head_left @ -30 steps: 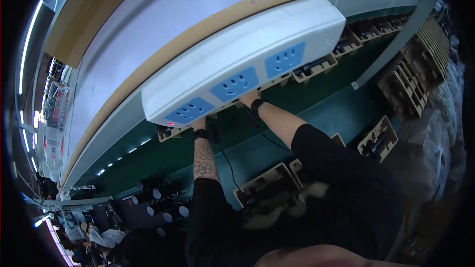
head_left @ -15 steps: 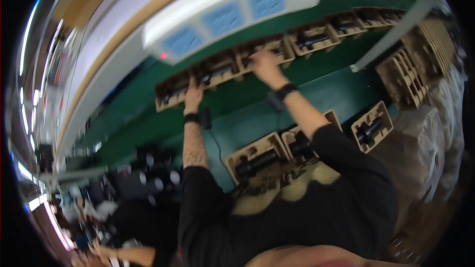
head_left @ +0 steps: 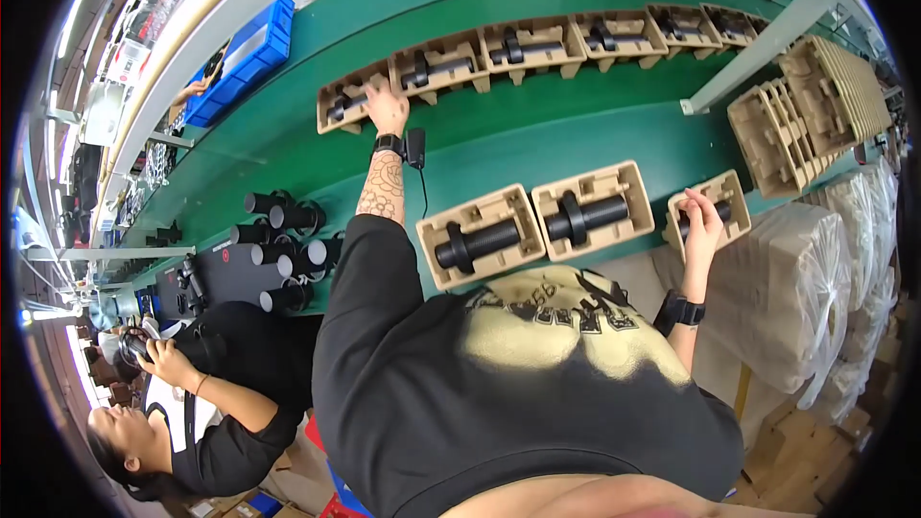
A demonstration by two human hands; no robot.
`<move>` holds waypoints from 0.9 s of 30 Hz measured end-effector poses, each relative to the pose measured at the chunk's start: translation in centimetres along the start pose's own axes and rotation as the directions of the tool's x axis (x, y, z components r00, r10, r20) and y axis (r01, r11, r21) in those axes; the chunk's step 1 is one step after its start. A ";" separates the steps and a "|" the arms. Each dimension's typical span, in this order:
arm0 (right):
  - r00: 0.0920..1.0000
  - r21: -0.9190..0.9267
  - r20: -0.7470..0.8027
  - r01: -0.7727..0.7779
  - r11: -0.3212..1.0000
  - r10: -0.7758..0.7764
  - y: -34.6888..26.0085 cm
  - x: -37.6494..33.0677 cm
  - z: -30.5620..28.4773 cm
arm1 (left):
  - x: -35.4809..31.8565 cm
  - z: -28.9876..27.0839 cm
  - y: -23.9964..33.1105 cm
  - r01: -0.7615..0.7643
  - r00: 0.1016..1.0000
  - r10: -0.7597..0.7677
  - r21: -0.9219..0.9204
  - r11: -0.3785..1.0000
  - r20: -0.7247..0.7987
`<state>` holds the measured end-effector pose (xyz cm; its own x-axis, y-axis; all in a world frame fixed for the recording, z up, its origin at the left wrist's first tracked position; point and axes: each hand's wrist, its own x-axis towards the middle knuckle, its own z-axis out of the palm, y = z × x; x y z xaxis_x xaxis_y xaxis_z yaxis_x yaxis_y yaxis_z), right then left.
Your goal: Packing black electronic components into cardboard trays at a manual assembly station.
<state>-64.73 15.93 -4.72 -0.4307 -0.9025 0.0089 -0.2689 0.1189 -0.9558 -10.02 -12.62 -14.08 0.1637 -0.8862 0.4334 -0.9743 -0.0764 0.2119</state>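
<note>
My left hand (head_left: 387, 107) reaches to the leftmost brown moulded-pulp tray (head_left: 331, 122) in the far row. Its fingers bend over the tray's right end, beside a black scope-like tube (head_left: 345, 105) lying inside; the fingertips are partly hidden. My right hand (head_left: 702, 225) closes on the left end of a small pulp tray (head_left: 737, 227) at the near right, its fingers over the rim and partly covering the black tube (head_left: 721, 214) within. Two more near trays, a left one (head_left: 432, 259) and a right one (head_left: 633, 182), each hold a black tube with a ring.
Several filled trays (head_left: 530, 56) continue the far row on the green bench (head_left: 576, 139). Stacked trays (head_left: 787, 139) stand right, by a metal post (head_left: 739, 62). Black cylinders (head_left: 288, 221) and a blue bin (head_left: 254, 53) are left. A co-worker (head_left: 221, 403) handles a black device.
My right hand has left the far row and come back to the near right tray. My left hand stays at the far row's left end. The view has shifted, showing more bench.
</note>
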 end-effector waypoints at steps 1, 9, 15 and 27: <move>1.000 -0.088 -0.012 0.003 0.996 -0.004 1.0 -0.5 -0.6 | -0.7 -1.9 2.6 -0.007 1.000 0.008 -0.003 1.000 0.029; 0.989 -0.606 -0.008 0.112 0.787 -0.146 4.8 -4.1 7.5 | -21.8 -14.5 17.0 0.067 0.804 0.213 -0.440 0.895 0.555; 0.983 -0.643 0.181 0.120 0.756 -0.002 3.6 -0.2 5.7 | -21.1 -15.5 15.9 0.145 0.662 0.254 -0.453 0.880 0.705; 0.965 -0.654 0.074 0.238 0.718 -0.252 10.0 2.4 -4.2 | -20.9 -26.7 5.4 0.503 0.794 0.047 -0.698 0.509 0.606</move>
<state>-72.10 16.75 -13.02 -0.2839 -0.9315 0.2274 -0.8591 0.1418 -0.4917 -14.62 17.72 1.36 -0.0092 -0.9842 -0.1768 -0.3057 -0.1655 0.9376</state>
